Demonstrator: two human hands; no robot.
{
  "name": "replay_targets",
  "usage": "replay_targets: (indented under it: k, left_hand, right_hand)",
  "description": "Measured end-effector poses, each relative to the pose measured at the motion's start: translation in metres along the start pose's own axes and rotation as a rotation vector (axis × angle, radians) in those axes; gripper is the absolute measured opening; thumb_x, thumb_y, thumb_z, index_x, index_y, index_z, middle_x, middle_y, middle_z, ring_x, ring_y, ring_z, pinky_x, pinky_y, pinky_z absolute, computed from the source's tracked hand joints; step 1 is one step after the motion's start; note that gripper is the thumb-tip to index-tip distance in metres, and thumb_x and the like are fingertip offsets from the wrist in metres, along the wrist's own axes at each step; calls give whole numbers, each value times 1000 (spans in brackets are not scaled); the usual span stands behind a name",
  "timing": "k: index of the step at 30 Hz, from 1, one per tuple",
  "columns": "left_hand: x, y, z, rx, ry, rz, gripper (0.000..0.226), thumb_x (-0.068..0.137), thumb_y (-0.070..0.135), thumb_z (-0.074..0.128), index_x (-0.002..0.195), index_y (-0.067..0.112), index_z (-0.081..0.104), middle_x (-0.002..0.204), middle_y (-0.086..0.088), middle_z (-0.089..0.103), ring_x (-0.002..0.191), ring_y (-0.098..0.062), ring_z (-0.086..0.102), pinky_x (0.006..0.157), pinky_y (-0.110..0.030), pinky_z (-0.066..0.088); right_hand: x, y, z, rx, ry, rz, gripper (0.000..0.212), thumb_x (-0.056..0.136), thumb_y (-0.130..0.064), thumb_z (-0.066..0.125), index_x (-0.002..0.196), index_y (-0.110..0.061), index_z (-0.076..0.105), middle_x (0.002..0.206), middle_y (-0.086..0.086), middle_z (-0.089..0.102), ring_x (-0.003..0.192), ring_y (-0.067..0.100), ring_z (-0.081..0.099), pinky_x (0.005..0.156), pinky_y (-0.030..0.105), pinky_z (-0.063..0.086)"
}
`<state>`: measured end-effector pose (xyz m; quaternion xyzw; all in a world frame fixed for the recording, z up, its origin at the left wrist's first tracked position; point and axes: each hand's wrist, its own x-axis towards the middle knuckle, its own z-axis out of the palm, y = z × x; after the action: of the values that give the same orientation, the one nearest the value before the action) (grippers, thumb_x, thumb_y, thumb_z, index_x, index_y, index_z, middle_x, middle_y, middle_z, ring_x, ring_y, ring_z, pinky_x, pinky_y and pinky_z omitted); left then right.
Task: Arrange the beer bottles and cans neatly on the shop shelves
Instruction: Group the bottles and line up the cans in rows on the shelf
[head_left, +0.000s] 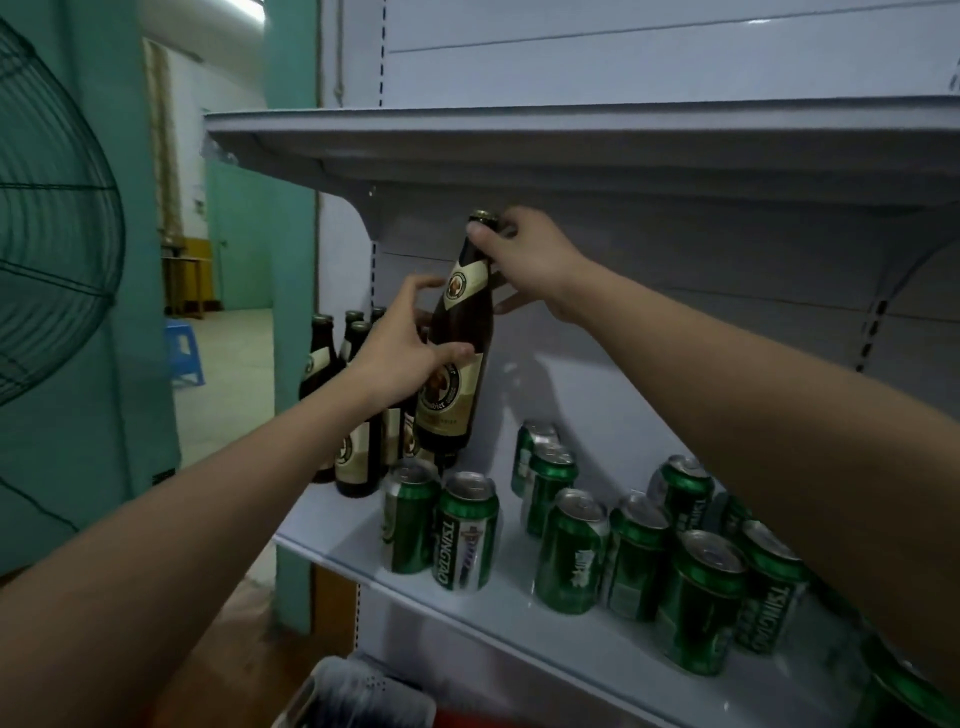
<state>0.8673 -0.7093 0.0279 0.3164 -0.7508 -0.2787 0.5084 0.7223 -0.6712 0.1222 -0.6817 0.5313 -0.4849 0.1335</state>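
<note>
A tall brown beer bottle (460, 338) with a cream label is held slightly tilted above the left part of the white shelf (498, 603). My right hand (524, 254) grips its neck just under the gold cap. Wrapped around its middle is my left hand (400, 348). Behind my left hand, several matching brown bottles (358, 457) stand grouped at the shelf's left end. Several green Tsingtao cans (466, 530) stand upright across the shelf to the right, loosely spaced; my right forearm hides some of them.
An upper shelf (571, 140) hangs close above the bottle's cap. A large fan (52, 218) stands at the left by a green wall. A white perforated basket (358, 696) sits below the shelf's front edge. A blue stool (184, 353) stands on the floor beyond.
</note>
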Motion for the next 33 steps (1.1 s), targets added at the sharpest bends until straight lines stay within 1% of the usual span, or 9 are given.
replay_targets:
  k: [3, 6, 11, 12, 15, 17, 24, 29, 33]
  left_hand:
    - [1, -27, -10, -3, 15, -35, 61, 81, 13, 78, 127, 30, 42, 110, 6, 62, 103, -19, 65, 93, -46, 53]
    - [3, -47, -16, -7, 40, -46, 62, 83, 12, 75, 131, 32, 42, 118, 5, 63, 109, -21, 63, 95, -43, 52]
    - [8, -68, -21, 59, 109, -58, 66, 84, 9, 75, 139, 25, 43, 103, 23, 53, 105, -15, 61, 83, -22, 49]
    - [9, -74, -20, 75, 120, -68, 67, 83, 9, 75, 140, 24, 43, 106, 20, 54, 108, -14, 59, 84, -22, 48]
    - [11, -93, -16, 146, 147, -108, 75, 79, 16, 80, 143, 27, 41, 132, 0, 52, 117, -22, 56, 100, -42, 49]
    - [11, -103, -12, 186, 161, -138, 77, 78, 20, 81, 143, 28, 41, 138, -5, 48, 120, -25, 54, 103, -47, 47]
    - [5, -120, -4, 273, 180, -161, 78, 80, 20, 79, 147, 23, 40, 135, -5, 45, 120, -27, 52, 105, -44, 44]
    - [-3, -124, -2, 319, 170, -160, 75, 82, 16, 77, 147, 16, 41, 135, -7, 44, 121, -27, 49, 107, -36, 40]
    - [-7, -135, 1, 350, 167, -185, 76, 80, 17, 79, 147, 14, 41, 136, -9, 44, 122, -27, 50, 107, -37, 41]
  right_hand:
    - [13, 9, 30, 3, 12, 6, 29, 103, -27, 51, 120, -4, 55, 91, 4, 62, 87, 24, 66, 67, 43, 62]
    - [26, 20, 55, -5, 76, 12, 25, 101, -29, 53, 112, -8, 59, 98, 9, 67, 91, 27, 67, 78, 54, 58]
    - [49, 36, 85, -54, 109, -3, 20, 97, -33, 56, 98, -14, 59, 95, 11, 69, 92, 32, 67, 83, 55, 56]
    - [50, 39, 90, -70, 110, -10, 18, 97, -33, 57, 98, -15, 58, 94, 11, 69, 91, 32, 67, 83, 54, 56]
    - [54, 52, 104, -108, 108, -13, 22, 97, -33, 57, 97, -12, 58, 95, 13, 68, 89, 34, 67, 81, 54, 56]
    - [57, 62, 111, -125, 97, 5, 27, 97, -34, 57, 101, -7, 60, 95, 16, 68, 87, 35, 67, 80, 55, 56]
    - [62, 86, 128, -147, 72, 37, 28, 97, -35, 57, 103, -7, 58, 95, 17, 67, 85, 37, 66, 75, 57, 56]
    - [60, 92, 138, -186, 58, 45, 28, 98, -35, 57, 100, -7, 58, 97, 19, 68, 88, 38, 65, 79, 55, 55]
    - [57, 101, 147, -217, 31, 65, 31, 97, -37, 57, 104, -7, 62, 98, 15, 69, 90, 35, 65, 81, 50, 55]
